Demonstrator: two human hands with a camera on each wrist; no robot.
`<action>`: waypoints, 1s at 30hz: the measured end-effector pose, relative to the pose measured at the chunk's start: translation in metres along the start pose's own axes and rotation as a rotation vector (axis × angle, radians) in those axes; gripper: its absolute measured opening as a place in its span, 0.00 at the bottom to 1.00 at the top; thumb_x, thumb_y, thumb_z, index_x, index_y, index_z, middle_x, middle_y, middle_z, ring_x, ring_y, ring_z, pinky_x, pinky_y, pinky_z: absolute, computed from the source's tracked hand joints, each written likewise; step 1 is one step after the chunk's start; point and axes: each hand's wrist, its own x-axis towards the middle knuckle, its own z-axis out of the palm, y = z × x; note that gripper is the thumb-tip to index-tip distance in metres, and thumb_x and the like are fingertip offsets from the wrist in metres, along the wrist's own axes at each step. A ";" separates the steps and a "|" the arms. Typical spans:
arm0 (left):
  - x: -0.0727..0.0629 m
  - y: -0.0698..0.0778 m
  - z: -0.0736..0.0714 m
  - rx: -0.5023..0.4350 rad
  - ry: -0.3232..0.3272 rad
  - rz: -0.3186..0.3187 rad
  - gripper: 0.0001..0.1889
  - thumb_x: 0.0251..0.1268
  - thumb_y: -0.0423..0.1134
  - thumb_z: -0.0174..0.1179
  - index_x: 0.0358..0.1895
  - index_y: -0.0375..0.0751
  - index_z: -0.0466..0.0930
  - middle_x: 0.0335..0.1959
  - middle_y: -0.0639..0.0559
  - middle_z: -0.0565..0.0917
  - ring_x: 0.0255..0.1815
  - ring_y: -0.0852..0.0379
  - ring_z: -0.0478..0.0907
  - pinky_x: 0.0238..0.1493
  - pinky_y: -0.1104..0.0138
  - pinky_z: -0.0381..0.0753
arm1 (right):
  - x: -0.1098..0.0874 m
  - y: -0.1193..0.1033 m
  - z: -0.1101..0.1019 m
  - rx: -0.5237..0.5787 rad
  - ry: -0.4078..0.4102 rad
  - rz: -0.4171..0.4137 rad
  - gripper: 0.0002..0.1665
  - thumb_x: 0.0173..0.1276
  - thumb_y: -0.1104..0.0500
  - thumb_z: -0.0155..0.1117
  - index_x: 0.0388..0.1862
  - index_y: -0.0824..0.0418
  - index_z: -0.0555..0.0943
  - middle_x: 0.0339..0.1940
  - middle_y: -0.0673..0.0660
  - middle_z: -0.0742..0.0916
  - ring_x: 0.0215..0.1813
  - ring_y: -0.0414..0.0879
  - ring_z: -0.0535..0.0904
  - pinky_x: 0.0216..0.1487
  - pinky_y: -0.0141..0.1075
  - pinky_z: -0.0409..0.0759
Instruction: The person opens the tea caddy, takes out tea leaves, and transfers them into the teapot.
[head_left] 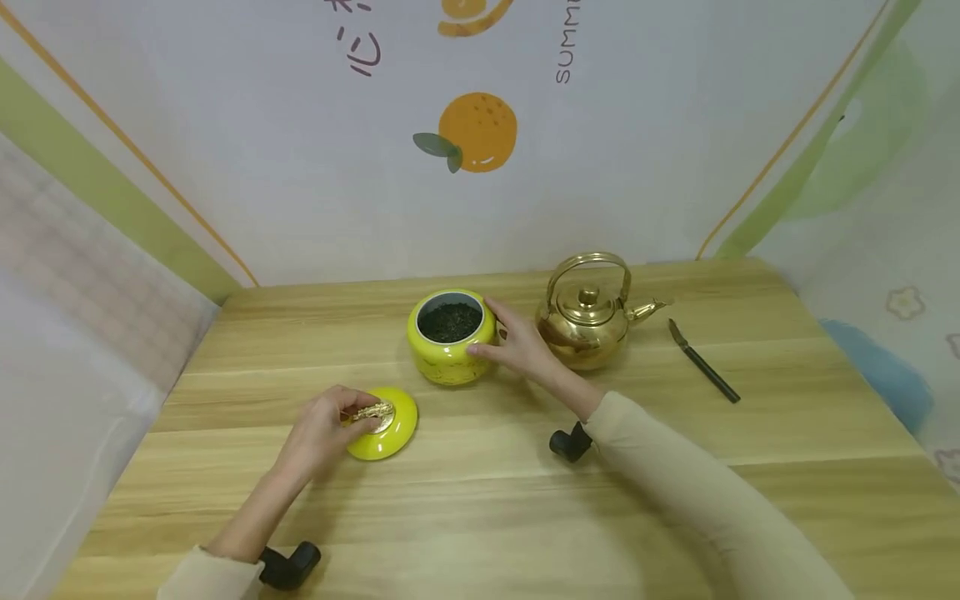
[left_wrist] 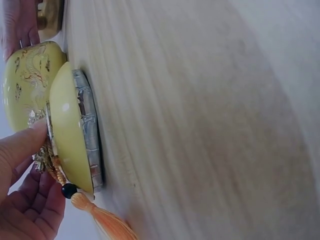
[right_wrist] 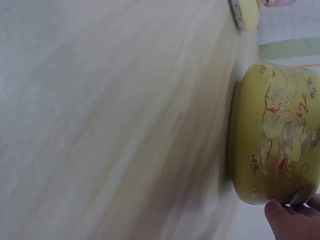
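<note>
A round yellow tea jar (head_left: pixel 448 364) stands uncovered on the table, dark loose tea leaves (head_left: pixel 450 322) inside it. My right hand (head_left: pixel 521 342) holds the jar's right side, thumb in front and fingers farther back. In the right wrist view, a dragon design decorates the jar wall (right_wrist: pixel 280 130). To the jar's front left is its yellow lid (head_left: pixel 402 423); my left hand (head_left: pixel 318 429) pinches the gold knob (head_left: pixel 377 411) on top. The left wrist view has the lid's silvery underside ring (left_wrist: pixel 89 127) at the tabletop, with an orange tassel (left_wrist: pixel 105 217) hanging from the knob.
Right of the jar stands a brass kettle (head_left: pixel 585 333), its spout pointing right. A slim dark tool with a pointed tip (head_left: pixel 705 364) lies farther right on the wooden table (head_left: pixel 465 517). A printed cloth wall (head_left: pixel 337 192) rises behind the table.
</note>
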 end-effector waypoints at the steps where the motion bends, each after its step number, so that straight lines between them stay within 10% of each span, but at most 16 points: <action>1: 0.000 -0.001 0.000 0.001 0.002 0.004 0.10 0.52 0.34 0.69 0.40 0.39 0.85 0.39 0.47 0.83 0.40 0.52 0.78 0.43 0.57 0.81 | 0.000 -0.001 0.000 0.000 -0.001 0.000 0.51 0.56 0.56 0.72 0.73 0.68 0.55 0.73 0.65 0.63 0.73 0.57 0.59 0.67 0.46 0.67; 30: 0.011 -0.011 -0.008 -0.075 0.095 0.152 0.07 0.48 0.31 0.71 0.34 0.39 0.87 0.28 0.52 0.83 0.27 0.64 0.72 0.28 0.75 0.75 | 0.000 -0.002 -0.001 0.054 -0.008 0.010 0.51 0.56 0.59 0.72 0.73 0.68 0.55 0.73 0.65 0.62 0.73 0.56 0.59 0.66 0.43 0.68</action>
